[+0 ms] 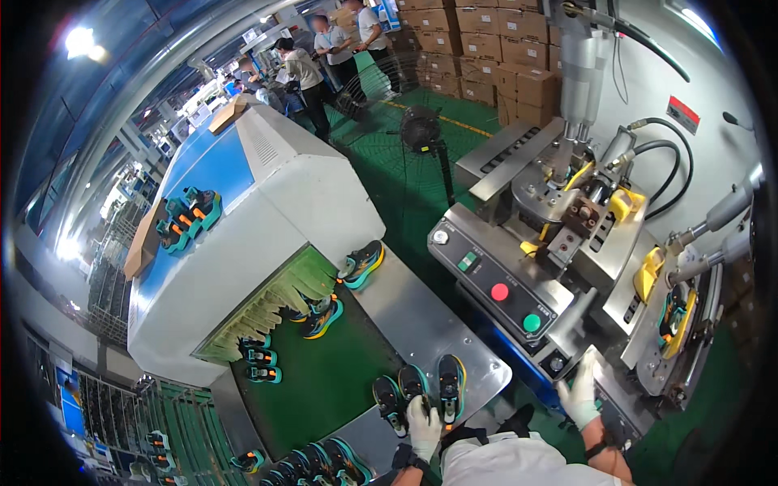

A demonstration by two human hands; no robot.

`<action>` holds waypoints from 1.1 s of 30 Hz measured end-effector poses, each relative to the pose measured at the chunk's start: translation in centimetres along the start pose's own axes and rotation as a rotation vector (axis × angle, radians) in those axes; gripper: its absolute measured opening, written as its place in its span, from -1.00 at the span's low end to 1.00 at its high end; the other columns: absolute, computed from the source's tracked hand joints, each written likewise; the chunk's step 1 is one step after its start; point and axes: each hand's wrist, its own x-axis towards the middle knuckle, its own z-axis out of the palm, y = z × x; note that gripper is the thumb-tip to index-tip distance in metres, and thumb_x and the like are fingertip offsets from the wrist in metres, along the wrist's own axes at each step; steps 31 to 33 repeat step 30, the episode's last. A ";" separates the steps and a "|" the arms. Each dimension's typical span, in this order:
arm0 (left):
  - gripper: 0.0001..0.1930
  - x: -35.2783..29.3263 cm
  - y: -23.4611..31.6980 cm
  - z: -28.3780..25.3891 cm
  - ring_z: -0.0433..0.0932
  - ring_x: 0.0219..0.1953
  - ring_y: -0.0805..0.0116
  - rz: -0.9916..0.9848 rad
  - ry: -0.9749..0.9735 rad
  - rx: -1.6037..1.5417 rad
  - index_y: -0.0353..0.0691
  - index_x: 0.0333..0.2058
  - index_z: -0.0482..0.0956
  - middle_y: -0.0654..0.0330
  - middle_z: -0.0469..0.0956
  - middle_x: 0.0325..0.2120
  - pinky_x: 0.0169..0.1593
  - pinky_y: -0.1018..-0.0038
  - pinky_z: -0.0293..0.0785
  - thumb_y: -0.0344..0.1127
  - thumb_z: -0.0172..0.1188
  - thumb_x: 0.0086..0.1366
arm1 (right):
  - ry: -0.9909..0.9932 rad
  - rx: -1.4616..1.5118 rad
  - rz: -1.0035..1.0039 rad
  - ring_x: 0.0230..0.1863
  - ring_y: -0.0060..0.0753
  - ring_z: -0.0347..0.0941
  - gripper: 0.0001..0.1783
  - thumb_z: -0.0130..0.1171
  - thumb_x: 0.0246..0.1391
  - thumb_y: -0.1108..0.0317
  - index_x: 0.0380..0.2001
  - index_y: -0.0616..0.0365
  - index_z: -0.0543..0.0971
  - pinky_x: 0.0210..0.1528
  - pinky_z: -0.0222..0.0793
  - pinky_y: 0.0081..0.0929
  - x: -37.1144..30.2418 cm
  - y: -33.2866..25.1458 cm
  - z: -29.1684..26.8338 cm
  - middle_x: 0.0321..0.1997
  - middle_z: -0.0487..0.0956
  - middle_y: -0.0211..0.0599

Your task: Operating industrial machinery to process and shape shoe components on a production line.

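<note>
My left hand [423, 429], in a white glove, has its fingers closed at the heel of a dark running shoe [412, 381] with a teal and yellow sole. Close on either side stand two more such shoes, one at the left [389, 400] and one at the right [450, 385], on the metal ledge [474, 368]. My right hand [579, 395], also gloved, reaches out with fingers extended against the front edge of the pressing machine [596, 356]; its fingertips are partly hard to make out. Another shoe [672, 316] sits in the machine's right station.
A green conveyor belt [324, 389] carries shoes out of a white tunnel [267, 178]. More shoes [324, 462] line the near ledge. The control panel [494, 275] has red and green buttons. A fan [420, 130], stacked cartons [519, 49] and several people stand farther back.
</note>
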 end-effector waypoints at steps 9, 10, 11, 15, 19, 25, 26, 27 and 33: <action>-0.12 -1.4 -6.6 -2.2 0.30 0.39 -0.21 0.036 -0.075 0.265 -0.33 0.36 0.30 -0.19 0.39 0.26 0.46 -0.32 0.02 -0.15 0.52 0.13 | -0.302 -0.106 -0.133 0.67 0.42 -0.17 0.25 0.51 -0.04 0.13 0.52 0.47 -0.01 0.67 -0.16 0.10 -0.6 -4.6 8.9 0.60 -0.02 0.49; -0.12 -1.4 -7.2 -2.0 0.31 0.39 -0.20 0.046 -0.078 0.284 -0.32 0.36 0.30 -0.19 0.39 0.28 0.45 -0.33 0.02 -0.15 0.51 0.14 | -0.368 0.023 -0.113 0.66 0.41 -0.11 0.24 0.49 -0.01 0.10 0.51 0.46 -0.01 0.67 -0.10 0.04 -1.2 -6.2 10.9 0.59 0.02 0.50; -0.17 -1.2 -6.9 -2.6 0.32 0.38 -0.24 0.055 -0.111 0.280 -0.36 0.36 0.29 -0.22 0.38 0.29 0.46 -0.25 0.08 -0.20 0.47 0.20 | -0.482 0.133 -0.038 0.63 0.41 -0.03 0.23 0.48 0.00 0.08 0.51 0.46 -0.01 0.65 -0.03 -0.01 -1.4 -9.9 11.9 0.56 0.07 0.50; -0.27 0.3 -4.5 -4.8 0.34 0.36 -0.29 0.019 -0.123 -0.068 -0.45 0.39 0.26 -0.27 0.38 0.27 0.46 0.06 0.24 -0.32 0.35 0.34 | -0.667 0.350 0.066 0.52 0.38 0.20 0.18 0.48 -0.01 0.10 0.48 0.43 0.04 0.54 0.20 -0.07 -2.4 -16.1 20.9 0.44 0.23 0.46; -0.06 -0.3 -7.6 -1.5 0.43 0.33 -0.10 -0.391 -0.175 -0.200 -0.46 0.43 0.16 -0.22 0.39 0.27 0.39 0.19 0.36 -0.23 0.50 0.22 | -0.255 0.250 0.086 0.34 0.30 0.43 0.05 0.52 -0.07 0.24 0.40 0.38 0.19 0.38 0.39 -0.06 -4.3 -17.9 29.5 0.30 0.39 0.33; -0.07 1.8 -9.9 2.7 0.47 0.25 -0.15 -0.367 -0.135 -0.154 -0.35 0.37 0.20 -0.17 0.40 0.23 0.36 0.13 0.37 -0.29 0.52 0.09 | -0.299 0.385 0.257 0.14 0.23 0.63 -0.10 0.48 -0.07 0.20 0.32 0.26 0.34 0.22 0.54 -0.06 -4.2 -16.9 30.6 0.09 0.63 0.22; -0.06 2.0 -10.2 2.8 0.47 0.25 -0.17 -0.325 -0.166 -0.179 -0.34 0.38 0.20 -0.15 0.40 0.23 0.36 0.12 0.37 -0.30 0.52 0.08 | -0.355 0.389 0.285 0.13 0.26 0.63 -0.10 0.47 -0.05 0.17 0.32 0.24 0.34 0.22 0.54 -0.05 -4.2 -16.5 30.7 0.08 0.64 0.23; -0.06 2.3 -10.5 2.5 0.44 0.27 -0.22 -0.300 -0.208 -0.209 -0.34 0.38 0.19 -0.14 0.40 0.25 0.38 0.11 0.34 -0.27 0.52 0.08 | -0.320 0.374 0.271 0.11 0.28 0.64 -0.06 0.46 -0.03 0.11 0.37 0.23 0.31 0.23 0.54 -0.05 -4.6 -16.6 31.0 0.06 0.65 0.25; -0.09 3.7 -10.3 2.2 0.45 0.26 -0.20 -0.444 -0.394 -0.196 -0.33 0.39 0.19 -0.10 0.41 0.24 0.38 0.13 0.35 -0.17 0.46 0.15 | -0.360 0.416 0.452 0.15 0.23 0.64 -0.01 0.47 -0.03 0.09 0.42 0.20 0.28 0.26 0.53 -0.08 -4.3 -16.0 31.1 0.16 0.64 0.26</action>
